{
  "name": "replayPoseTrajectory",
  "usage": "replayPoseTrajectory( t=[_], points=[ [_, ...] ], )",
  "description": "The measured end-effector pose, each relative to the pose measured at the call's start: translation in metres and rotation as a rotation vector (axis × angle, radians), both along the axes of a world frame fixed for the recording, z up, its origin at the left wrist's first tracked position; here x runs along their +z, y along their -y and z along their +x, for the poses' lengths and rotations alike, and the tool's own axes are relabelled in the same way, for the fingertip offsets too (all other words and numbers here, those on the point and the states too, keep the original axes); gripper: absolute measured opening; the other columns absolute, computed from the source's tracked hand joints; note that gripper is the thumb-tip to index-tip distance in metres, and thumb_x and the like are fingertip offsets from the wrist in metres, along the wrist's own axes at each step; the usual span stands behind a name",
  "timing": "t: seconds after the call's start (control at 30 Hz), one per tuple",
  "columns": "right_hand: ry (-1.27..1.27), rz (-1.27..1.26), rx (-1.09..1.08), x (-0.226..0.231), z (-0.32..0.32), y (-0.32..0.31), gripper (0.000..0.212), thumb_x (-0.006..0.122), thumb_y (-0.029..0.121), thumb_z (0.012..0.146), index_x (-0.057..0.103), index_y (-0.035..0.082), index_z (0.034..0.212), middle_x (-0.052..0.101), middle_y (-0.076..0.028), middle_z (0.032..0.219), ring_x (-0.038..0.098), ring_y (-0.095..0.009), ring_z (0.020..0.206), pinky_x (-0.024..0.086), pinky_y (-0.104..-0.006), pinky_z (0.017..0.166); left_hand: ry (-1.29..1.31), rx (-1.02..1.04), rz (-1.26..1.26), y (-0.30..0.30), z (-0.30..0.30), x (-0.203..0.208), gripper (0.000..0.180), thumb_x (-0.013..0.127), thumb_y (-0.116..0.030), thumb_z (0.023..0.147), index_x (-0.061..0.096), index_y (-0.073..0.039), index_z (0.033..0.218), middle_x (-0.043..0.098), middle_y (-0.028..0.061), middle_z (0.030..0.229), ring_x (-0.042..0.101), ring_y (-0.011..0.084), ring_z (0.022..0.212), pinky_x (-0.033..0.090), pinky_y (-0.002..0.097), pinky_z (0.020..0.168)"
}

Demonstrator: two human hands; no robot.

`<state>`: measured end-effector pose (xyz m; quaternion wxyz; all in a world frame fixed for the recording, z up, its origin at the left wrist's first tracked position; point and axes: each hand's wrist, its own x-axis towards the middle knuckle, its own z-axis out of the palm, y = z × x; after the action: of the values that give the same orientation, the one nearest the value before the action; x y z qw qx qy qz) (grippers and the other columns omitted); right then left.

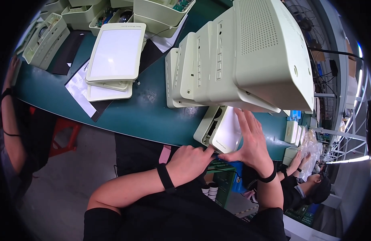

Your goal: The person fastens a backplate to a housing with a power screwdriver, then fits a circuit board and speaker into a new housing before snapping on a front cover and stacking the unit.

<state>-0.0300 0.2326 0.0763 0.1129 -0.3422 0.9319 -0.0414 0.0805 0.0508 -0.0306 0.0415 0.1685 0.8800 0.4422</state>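
Observation:
In front of me at the table's edge is a cream plastic housing [203, 127], with dark parts showing inside. A cream-rimmed cover with a glossy white face [227, 130] lies tilted over its right part. My right hand [254, 142] spans this cover, thumb at the near edge and fingers at the far edge. Closed at the near left corner is my left hand [188, 164], its index finger touching where cover and housing meet. Its other fingertips are partly hidden.
A tall row of nested cream housings [217, 60] rises just beyond my hands. White-faced covers [115, 54] are piled left on the green table [147, 116]. Bins [153, 20] of parts stand behind. Co-workers' arms [12, 132] and hands [296, 162] appear at both sides.

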Motion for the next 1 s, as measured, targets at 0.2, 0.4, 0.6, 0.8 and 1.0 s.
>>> replayPoseTrajectory(
  t=[0.2,0.4,0.6,0.8,1.0],
  points=[
    [-0.059,0.018,0.037,0.001,-0.001,0.000,0.134,0.095,0.058,0.047,0.040,-0.001,0.154,0.048,-0.029,0.147,0.049,-0.051,0.135,0.040,-0.0557,0.114,-0.024,0.006,0.001,-0.001,0.000,0.000,0.032,0.067,-0.029,0.099,0.059,-0.002,0.114,0.071,0.0129,0.070,0.073,0.0338,0.062,0.058,0.0439,0.054],
    [-0.024,0.066,0.028,0.005,-0.002,0.003,0.133,0.094,0.061,0.048,0.043,-0.001,0.153,0.049,-0.029,0.146,0.049,-0.050,0.134,0.039,-0.0559,0.114,-0.022,-0.005,0.001,0.000,0.001,-0.001,0.034,0.068,-0.028,0.098,0.058,-0.001,0.116,0.071,0.0130,0.071,0.073,0.0327,0.064,0.059,0.0430,0.056],
    [-0.085,0.103,0.089,0.002,-0.002,0.007,0.134,0.093,0.063,0.047,0.044,-0.001,0.153,0.049,-0.029,0.146,0.050,-0.050,0.134,0.038,-0.0557,0.115,-0.044,-0.003,-0.042,0.005,0.007,-0.002,0.040,0.071,-0.028,0.097,0.059,0.000,0.122,0.070,0.0091,0.073,0.072,0.0300,0.065,0.059,0.0409,0.057],
    [-0.226,0.153,0.059,-0.013,0.005,-0.006,0.135,0.091,0.067,0.048,0.043,0.001,0.155,0.048,-0.029,0.148,0.049,-0.050,0.134,0.037,-0.0570,0.116,-0.153,-0.064,0.000,0.036,0.038,0.011,0.054,0.071,-0.030,0.098,0.055,0.002,0.138,0.071,0.0088,0.086,0.072,0.0274,0.070,0.058,0.0373,0.058],
    [-0.285,-0.258,-0.133,-0.025,0.016,0.001,0.111,0.091,0.054,0.065,0.047,0.001,0.152,0.051,-0.026,0.148,0.053,-0.045,0.132,0.041,-0.0518,0.114,0.075,0.316,0.282,0.050,0.003,0.031,0.070,0.072,-0.036,0.098,0.047,0.004,0.150,0.065,0.0222,0.130,0.069,0.0331,0.112,0.060,0.0371,0.083]
  ],
)
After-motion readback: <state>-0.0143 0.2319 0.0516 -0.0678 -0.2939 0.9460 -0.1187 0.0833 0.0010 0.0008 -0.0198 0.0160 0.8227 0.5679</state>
